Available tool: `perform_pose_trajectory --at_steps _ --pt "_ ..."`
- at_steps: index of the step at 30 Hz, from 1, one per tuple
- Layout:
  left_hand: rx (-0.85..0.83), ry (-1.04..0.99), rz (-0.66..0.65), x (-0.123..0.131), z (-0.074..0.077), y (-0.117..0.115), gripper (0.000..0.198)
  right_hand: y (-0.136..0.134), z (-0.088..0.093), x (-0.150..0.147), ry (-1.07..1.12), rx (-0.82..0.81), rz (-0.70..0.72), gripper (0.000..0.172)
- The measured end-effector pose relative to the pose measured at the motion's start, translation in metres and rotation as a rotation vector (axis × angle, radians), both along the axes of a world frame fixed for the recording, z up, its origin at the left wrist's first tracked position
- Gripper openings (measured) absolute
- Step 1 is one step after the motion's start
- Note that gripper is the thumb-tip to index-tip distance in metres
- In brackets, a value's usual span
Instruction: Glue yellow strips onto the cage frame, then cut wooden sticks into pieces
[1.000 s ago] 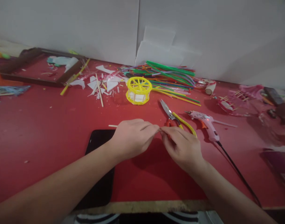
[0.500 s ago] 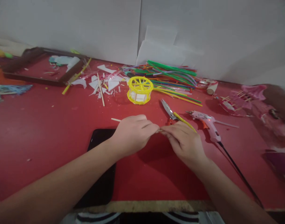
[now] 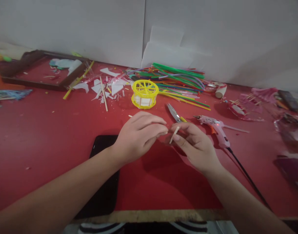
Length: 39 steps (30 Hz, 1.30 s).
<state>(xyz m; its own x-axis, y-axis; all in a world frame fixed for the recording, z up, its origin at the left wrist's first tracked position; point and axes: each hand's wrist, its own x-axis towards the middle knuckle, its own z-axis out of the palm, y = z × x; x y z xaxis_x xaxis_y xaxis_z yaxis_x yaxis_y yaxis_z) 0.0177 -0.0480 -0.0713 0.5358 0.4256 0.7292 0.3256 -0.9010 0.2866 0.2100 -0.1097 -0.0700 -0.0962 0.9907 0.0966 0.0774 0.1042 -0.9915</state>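
Note:
My left hand (image 3: 139,135) and my right hand (image 3: 194,144) meet at their fingertips above the red table (image 3: 53,130). The left hand is closed in a pinch on a thin wooden stick, whose far end shows behind it (image 3: 130,115). The right hand pinches a short pale stick piece (image 3: 174,135) that tilts up between its fingers. Just beyond the hands lie yellow-handled scissors (image 3: 175,114) and a pink glue gun (image 3: 213,125). A small yellow wheel-shaped cage (image 3: 145,93) stands farther back.
A black tablet (image 3: 103,177) lies under my left forearm. A pile of coloured straws (image 3: 175,79) and white foam scraps (image 3: 107,86) sit near the wall. A dark wooden frame (image 3: 41,70) is at back left. Pink craft pieces (image 3: 251,102) clutter the right. The glue gun's cord (image 3: 248,178) runs to the front edge.
Both hands rose a little and drew slightly apart. The stick that ran between the fingertips now shows as a short separate piece tilted in my right hand.

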Motion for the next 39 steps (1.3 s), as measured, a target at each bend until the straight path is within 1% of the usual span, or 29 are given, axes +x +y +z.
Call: perform_pose_trajectory --at_steps 2,4,9,11,13,16,18,20,21,22,24,26,27,28,29,31,34,37,39 --pt "0.038 -0.012 0.071 0.000 0.001 -0.001 0.012 0.002 -0.001 -0.001 0.104 -0.072 -0.005 0.014" --pt "0.056 0.005 0.080 -0.001 0.001 -0.002 0.012 0.004 -0.001 -0.001 0.187 -0.132 -0.011 0.016" --pt "0.157 0.046 -0.077 -0.002 0.003 -0.002 0.012 0.006 0.002 -0.002 0.352 -0.301 0.010 0.018" --pt "0.187 0.038 -0.115 -0.001 0.004 -0.002 0.013 0.006 0.004 -0.001 0.429 -0.372 0.036 0.018" --pt "0.197 0.056 -0.137 0.000 0.006 -0.002 0.013 0.007 0.004 0.000 0.475 -0.405 0.051 0.018" --pt "0.128 0.067 -0.176 0.001 0.006 -0.004 0.015 0.009 0.003 0.001 0.491 -0.411 0.017 0.019" --pt "0.056 0.021 -0.221 0.002 0.004 -0.004 0.015 0.010 0.001 0.001 0.478 -0.416 -0.002 0.020" --pt "-0.044 -0.035 -0.241 0.002 0.003 -0.005 0.011 0.010 -0.002 0.000 0.460 -0.407 -0.008 0.021" --pt "-0.125 -0.049 -0.227 0.003 0.003 -0.005 0.009 0.010 -0.002 -0.001 0.449 -0.390 -0.011 0.022" --pt "-0.240 -0.055 -0.195 0.003 0.003 -0.005 0.008 0.010 -0.003 -0.002 0.437 -0.364 -0.021 0.022" --pt "-0.561 -0.083 -0.125 0.004 0.003 -0.004 0.005 0.009 -0.003 -0.003 0.396 -0.295 -0.050 0.022" --pt "-0.910 -0.128 -0.100 0.005 0.003 -0.002 0.015 0.008 -0.003 -0.004 0.323 -0.230 -0.077 0.021" --pt "-1.044 -0.140 -0.103 0.005 0.003 -0.002 0.021 0.008 -0.004 -0.005 0.281 -0.204 -0.092 0.020" --pt "-1.130 -0.133 -0.106 0.006 0.002 -0.002 0.025 0.008 -0.004 -0.005 0.240 -0.181 -0.104 0.020" --pt "-1.167 -0.108 -0.106 0.006 0.001 -0.002 0.025 0.007 -0.005 -0.005 0.204 -0.159 -0.114 0.021" --pt "-1.136 -0.053 -0.099 0.006 0.000 -0.003 0.015 0.006 -0.007 -0.005 0.142 -0.115 -0.127 0.021" --pt "-0.998 0.003 -0.115 0.005 -0.002 -0.006 0.004 0.005 -0.011 -0.005 0.015 -0.038 -0.138 0.018" --pt "-0.843 0.062 -0.099 0.004 -0.003 -0.006 0.002 0.005 -0.011 -0.004 -0.160 0.060 -0.141 0.017" --pt "-0.814 0.076 -0.095 0.005 -0.002 -0.005 0.004 0.004 -0.009 -0.003 -0.257 0.132 -0.112 0.013"
